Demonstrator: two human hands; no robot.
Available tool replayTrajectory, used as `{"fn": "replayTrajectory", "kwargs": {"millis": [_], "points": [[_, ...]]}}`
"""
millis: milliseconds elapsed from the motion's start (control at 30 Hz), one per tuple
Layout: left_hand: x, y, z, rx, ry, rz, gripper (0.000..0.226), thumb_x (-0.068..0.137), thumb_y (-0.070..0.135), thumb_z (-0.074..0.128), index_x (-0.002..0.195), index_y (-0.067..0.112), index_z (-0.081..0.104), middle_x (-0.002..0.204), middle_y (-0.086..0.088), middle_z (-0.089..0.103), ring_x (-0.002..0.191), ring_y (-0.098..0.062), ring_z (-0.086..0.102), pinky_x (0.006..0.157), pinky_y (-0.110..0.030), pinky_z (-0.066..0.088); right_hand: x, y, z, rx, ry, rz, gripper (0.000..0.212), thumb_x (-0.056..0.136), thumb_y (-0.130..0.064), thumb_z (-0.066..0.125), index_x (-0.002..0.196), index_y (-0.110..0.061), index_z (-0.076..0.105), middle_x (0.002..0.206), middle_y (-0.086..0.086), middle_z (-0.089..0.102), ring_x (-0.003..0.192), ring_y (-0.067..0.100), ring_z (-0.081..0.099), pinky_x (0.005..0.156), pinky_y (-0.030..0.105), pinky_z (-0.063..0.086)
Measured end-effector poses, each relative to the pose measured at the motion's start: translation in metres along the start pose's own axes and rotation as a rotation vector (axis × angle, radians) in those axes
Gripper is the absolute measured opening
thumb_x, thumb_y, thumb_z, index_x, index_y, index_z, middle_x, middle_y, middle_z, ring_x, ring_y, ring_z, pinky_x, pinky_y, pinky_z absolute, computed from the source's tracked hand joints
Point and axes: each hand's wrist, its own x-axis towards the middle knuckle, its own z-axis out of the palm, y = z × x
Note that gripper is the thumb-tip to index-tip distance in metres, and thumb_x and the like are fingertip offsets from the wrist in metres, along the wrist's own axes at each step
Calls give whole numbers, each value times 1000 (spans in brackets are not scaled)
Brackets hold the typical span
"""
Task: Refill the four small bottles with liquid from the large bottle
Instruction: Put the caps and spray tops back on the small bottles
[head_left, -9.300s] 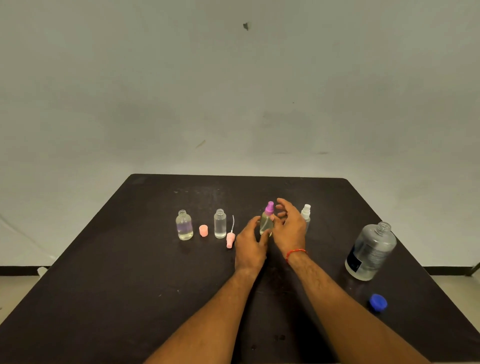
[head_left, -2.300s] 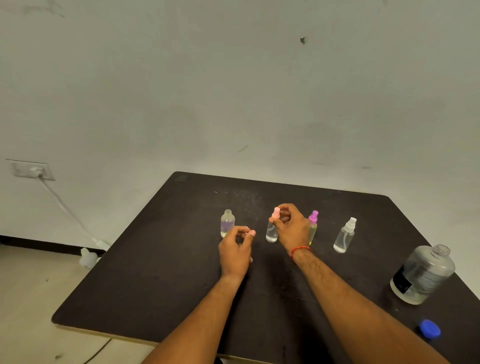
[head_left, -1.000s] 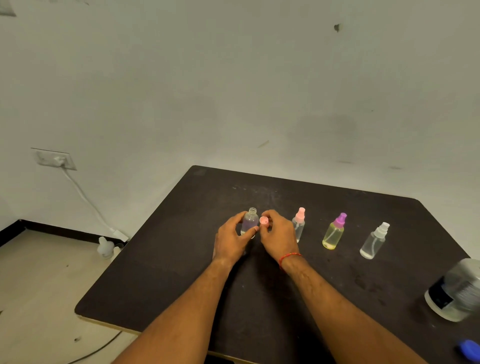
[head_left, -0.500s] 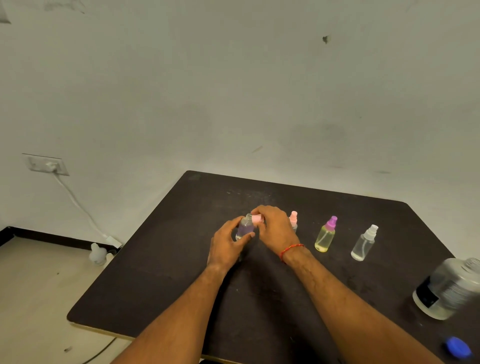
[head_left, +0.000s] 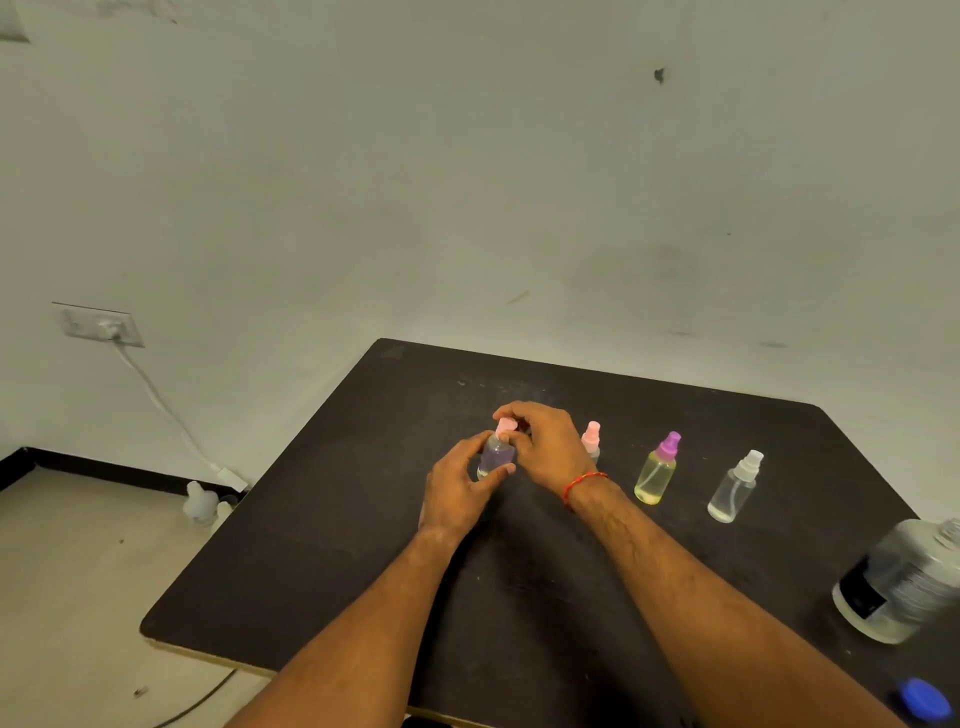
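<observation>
Pinching the pink cap from above with the right fingers, right on the neck of the leftmost small bottle. Gripping that bottle's body with the left fingers, thumb one side, the rest the other, base down on the worktop by the look of it. Probably screwing on the last cap, going by the three other small bottles lined up to the right with tops on: pink top, purple top, white top.

Easy to cross-thread such a tiny cap if set on crooked, then leaks later. Easy also to squeeze too hard with the left and push liquid out before it seats. Worth minding the right wrist, just beside the pink-topped one. Worth minding the large bottle too, uncapped at the right edge, blue lid lying near the front corner.

Dark scuffed worktop against a plain pale wall. Over on the left, a wall socket with a white cable, plus some white plastic thing on the floor.
</observation>
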Motion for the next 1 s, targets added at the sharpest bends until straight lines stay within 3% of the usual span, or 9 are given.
{"fn": "replayTrajectory", "kwargs": {"millis": [233,333,400,500,567,633,733,867,1000], "points": [[-1,2,-1,-9,9,-1,55,86,41,78,136,29,60,122,24,58,110,8,52,84,0,34,4,-2,1,-58,48,50,12,88,-25,70,96,-16,69,90,0,69,82,11,62,85,33,56],[-1,1,0,-16,8,5,53,85,43,78,134,31,62,122,25,60,111,7,55,91,-6,41,5,-3,1,-108,59,97,24,84,-35,74,97,-18,66,89,-1,68,79,11,62,82,34,57],[-1,-1,0,-25,6,1,46,86,44,77,128,34,64,116,22,65,105,4,61,92,-18,51,2,-3,3,-85,68,82,41,81,-40,76,113,-18,63,98,-2,68,87,12,63,85,31,56],[-1,0,0,-52,10,11,45,87,46,75,129,35,64,116,22,66,106,4,62,91,-18,50,-2,-3,6,40,83,3,51,83,-23,74,131,-20,55,116,-3,65,105,13,62,92,29,54],[-2,1,0,-77,15,22,44,87,45,75,128,33,64,117,21,67,107,5,62,90,-15,49,-6,-1,7,113,92,-26,50,82,-2,67,129,-20,59,121,-1,66,110,12,60,96,32,54],[-3,3,-1,-77,12,22,48,87,40,77,132,29,64,119,19,66,107,3,62,90,-13,47,-7,-1,8,138,116,-28,45,80,6,63,118,-19,67,115,0,68,106,10,60,96,32,53],[-2,3,-1,-75,11,27,49,86,38,78,132,28,64,120,17,67,108,1,62,91,-14,48,-6,1,11,120,151,-16,33,82,1,67,109,-18,71,107,-1,70,98,10,62,93,30,55],[-2,3,-2,-77,16,26,49,86,37,78,132,29,64,121,17,67,108,4,62,90,-11,47,-5,2,10,98,177,10,36,84,-17,75,119,-20,65,99,-5,66,88,6,61,86,21,54],[-3,3,-2,-77,17,36,49,86,36,78,132,27,64,122,16,68,110,0,63,92,-14,49,-7,1,9,135,148,2,50,84,-4,69,131,-18,58,115,-1,64,104,11,60,94,29,54]]}}
